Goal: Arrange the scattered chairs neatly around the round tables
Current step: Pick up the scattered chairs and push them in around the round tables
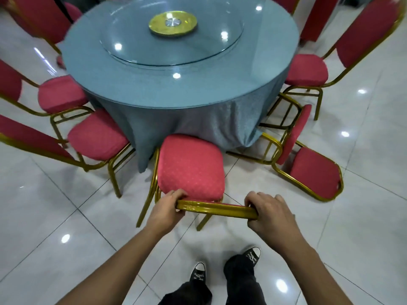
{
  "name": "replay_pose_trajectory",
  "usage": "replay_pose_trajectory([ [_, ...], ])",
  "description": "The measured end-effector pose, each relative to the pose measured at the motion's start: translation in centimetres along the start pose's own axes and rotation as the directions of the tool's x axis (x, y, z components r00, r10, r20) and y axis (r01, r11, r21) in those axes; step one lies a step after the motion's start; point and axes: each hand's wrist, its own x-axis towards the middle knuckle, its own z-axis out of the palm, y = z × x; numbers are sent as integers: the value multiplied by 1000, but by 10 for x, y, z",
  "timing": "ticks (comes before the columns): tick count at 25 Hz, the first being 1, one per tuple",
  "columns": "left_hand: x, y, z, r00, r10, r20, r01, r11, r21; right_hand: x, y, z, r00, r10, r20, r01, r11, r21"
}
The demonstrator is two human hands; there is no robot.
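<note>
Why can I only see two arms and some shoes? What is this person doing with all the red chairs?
The camera sits on the person's head and looks down, so you see only their arms and their shoes. The left hand and the right hand each grip the gold top rail of a red chair, which stands at the round table with its blue cloth. On the table lies a glass turntable with a gold disc in its middle. Other red chairs stand around it, and one fallen chair lies tipped over on the floor to the right.

tiled floor (pixel 66 205), round table (pixel 176 89), chairs (pixel 191 168)
</note>
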Motion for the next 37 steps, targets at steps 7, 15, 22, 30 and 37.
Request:
replay_pose_trajectory([
  [7, -81, -58, -62, 938, -7, -346, 55, 990, 130, 17, -54, 49, 979, 1, 204, -43, 978, 203],
  [15, -102, -151, -91, 874, -451, -182, 454, 891, -27, 60, -136, 98, 959, -169, 228, 176, 984, -10],
  [22, -62, -81, -103, 936, -336, 109, 280, 894, 349, 59, -100, 74, 949, -113, 295, 35, 966, 257],
  [30, 34, 103, -17, 933, -3, 360, -88, 968, 236, 31, 52, 12, 955, 287, 79, -289, 832, 474],
  [37, 115, 294, 109, 945, 191, 265, -244, 952, 186, -16, 259, -63, 854, 519, -36, -405, 707, 579],
])
